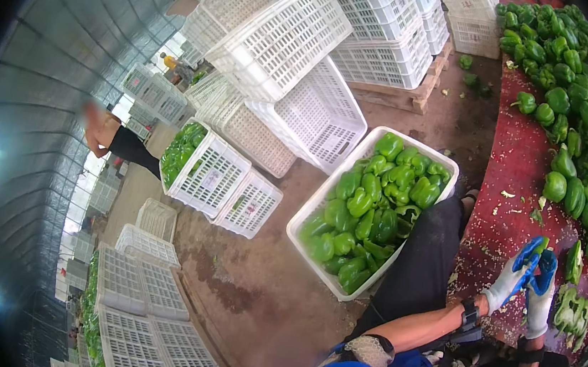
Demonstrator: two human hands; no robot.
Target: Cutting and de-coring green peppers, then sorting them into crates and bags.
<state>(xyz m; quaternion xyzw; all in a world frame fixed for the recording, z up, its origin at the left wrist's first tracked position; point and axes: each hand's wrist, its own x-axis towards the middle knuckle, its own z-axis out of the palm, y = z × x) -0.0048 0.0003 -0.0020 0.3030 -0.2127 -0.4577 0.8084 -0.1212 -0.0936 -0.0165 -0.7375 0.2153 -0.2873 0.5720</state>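
Pepper (pixel 541 245) jutting from left grip (pixel 512 274), right grip (pixel 541 294) just beside

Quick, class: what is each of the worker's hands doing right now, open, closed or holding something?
Left hand: closed on a green pepper, mostly hidden by the fingers.
Right hand: close beside the left; its grip cannot be told.

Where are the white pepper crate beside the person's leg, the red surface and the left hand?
White pepper crate (pixel 307 251): head view, its rim.
Red surface (pixel 509 152): head view, a bare part.
Left hand (pixel 510 277): head view, its gloved middle.
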